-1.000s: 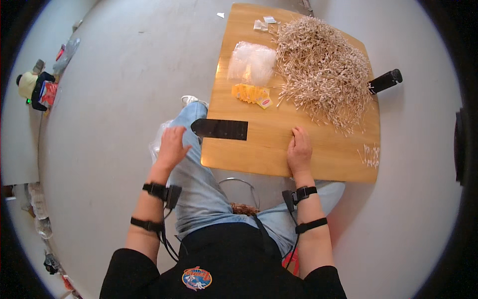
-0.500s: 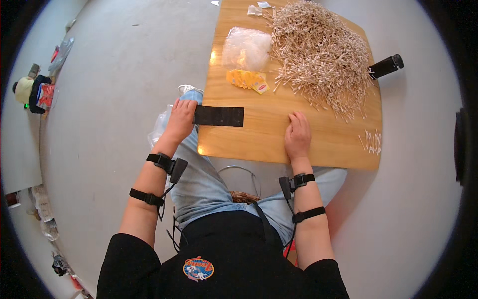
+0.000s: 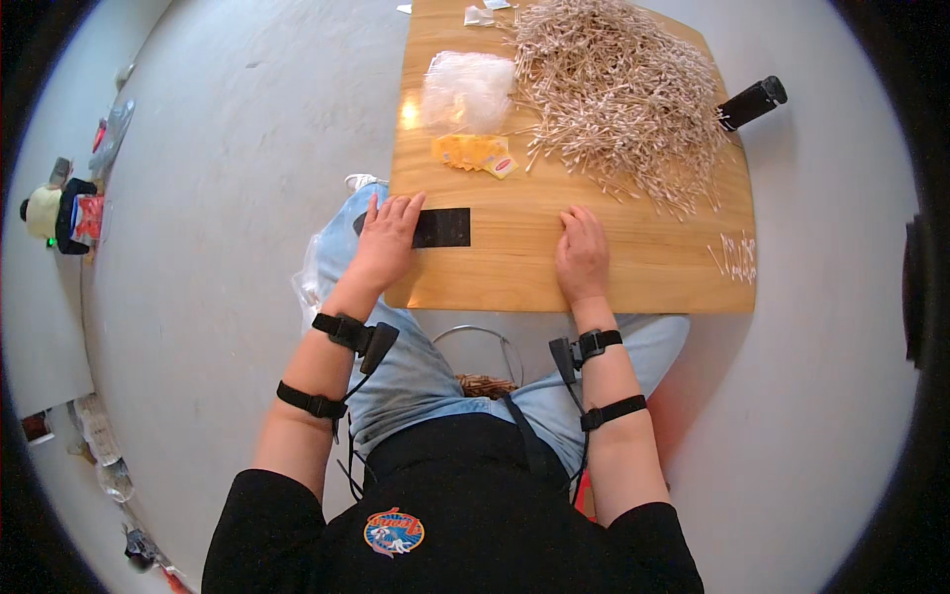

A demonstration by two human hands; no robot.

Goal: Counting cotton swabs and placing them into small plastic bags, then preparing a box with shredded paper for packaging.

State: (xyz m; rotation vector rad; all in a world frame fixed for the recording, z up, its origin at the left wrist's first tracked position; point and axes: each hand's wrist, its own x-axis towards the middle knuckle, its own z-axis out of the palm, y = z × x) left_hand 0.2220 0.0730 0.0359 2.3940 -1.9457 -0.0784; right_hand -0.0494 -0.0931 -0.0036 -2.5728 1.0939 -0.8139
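A flat black strip (image 3: 442, 228) lies at the table's left edge, its left end poking out past that edge. My left hand (image 3: 389, 243) lies across the strip's middle, fingers stretched out and a little apart, hiding part of it. My right hand (image 3: 582, 259) rests on the bare wood near the front edge, with nothing visible in it and its fingers loosely bent side by side. Beyond my hands are a fanned row of small yellow cards (image 3: 475, 153), a stack of clear plastic bags (image 3: 467, 91) and a large heap of cotton swabs (image 3: 628, 94).
The wooden table (image 3: 515, 282) has rounded corners. A black container (image 3: 752, 104) juts out past its right edge beside the heap. Several loose swabs (image 3: 734, 257) lie in a row at the right. Small white packets (image 3: 479, 16) sit at the far left.
My left hand has slid rightward along the black strip, so the strip's left end now shows beyond it. My right hand stays in place on the table. The whole view has shifted slightly.
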